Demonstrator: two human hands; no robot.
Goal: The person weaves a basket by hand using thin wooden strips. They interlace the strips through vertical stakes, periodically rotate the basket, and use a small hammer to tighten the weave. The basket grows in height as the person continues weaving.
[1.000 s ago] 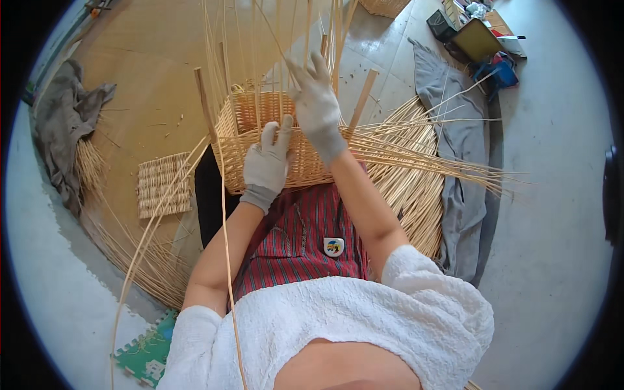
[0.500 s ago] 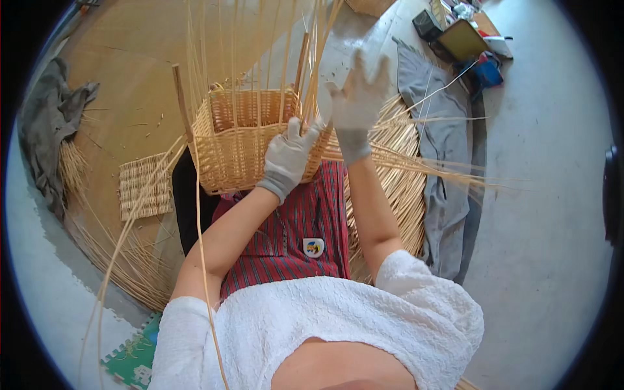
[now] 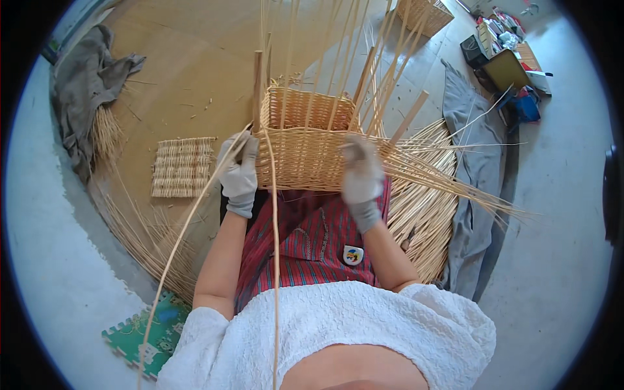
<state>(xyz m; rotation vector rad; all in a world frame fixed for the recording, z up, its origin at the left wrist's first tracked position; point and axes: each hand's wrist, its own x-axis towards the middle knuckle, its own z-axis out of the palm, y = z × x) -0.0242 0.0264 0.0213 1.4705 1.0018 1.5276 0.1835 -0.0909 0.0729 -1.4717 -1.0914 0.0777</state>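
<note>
A half-woven wicker basket [image 3: 302, 162] sits above my lap, with tall upright canes [image 3: 338, 58] and wooden corner stakes [image 3: 257, 91] rising from it. My left hand [image 3: 239, 172], in a pale grey work glove, is closed at the basket's left corner, its fingers curled against the edge. A long weaving cane [image 3: 177, 250] runs from there down to the lower left. Another cane [image 3: 275, 247] hangs from the front left corner across my lap. My gloved right hand [image 3: 363, 174] is at the front right of the basket; its fingers are smeared by motion.
A bundle of loose canes [image 3: 429, 201] lies at the right beside a grey cloth [image 3: 480, 188]. A small woven mat [image 3: 182, 168] is on the floor at left. Another basket [image 3: 426, 16] stands far off, near a cluttered box [image 3: 507, 71]. Green foam tiles [image 3: 146, 331] lie lower left.
My left hand has gone from the basket's front right to its left corner. My right hand, raised and spread before, has come down to the front right. The basket has turned and appears farther right.
</note>
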